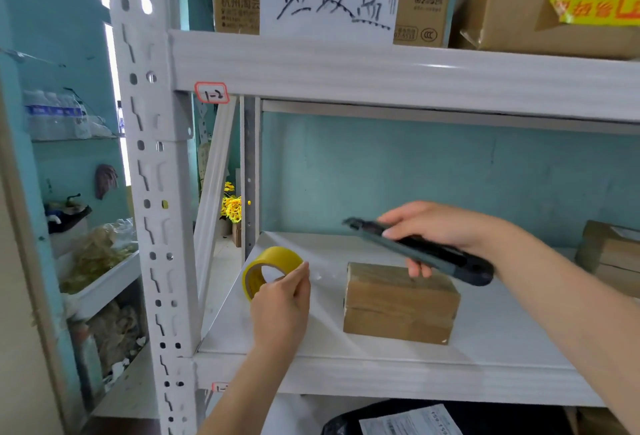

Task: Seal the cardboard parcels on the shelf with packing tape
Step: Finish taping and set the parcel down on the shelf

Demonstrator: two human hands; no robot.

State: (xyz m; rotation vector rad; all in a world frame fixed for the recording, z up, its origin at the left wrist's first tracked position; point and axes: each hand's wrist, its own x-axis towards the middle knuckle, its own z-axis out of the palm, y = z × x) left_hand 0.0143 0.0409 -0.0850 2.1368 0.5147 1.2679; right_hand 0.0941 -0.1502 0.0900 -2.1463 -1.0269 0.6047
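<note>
Fingers (302,280) of left hand (280,311) pinch tape roll (275,257) — right hand (441,231) grips knife (450,261) above parcel (398,303).

A yellow tape roll (272,270) is held by the left hand (282,310) left of the cardboard parcel (400,303); above the parcel, a utility knife (420,251) is gripped by the right hand (438,232).

Bright, soft daylight enters at left; wide-angle bending at edges, slight overall blur, faint shadows.

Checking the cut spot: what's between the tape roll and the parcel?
Head view: a clear tape strip seems to span from the tape roll to the parcel, above the white shelf.
</note>
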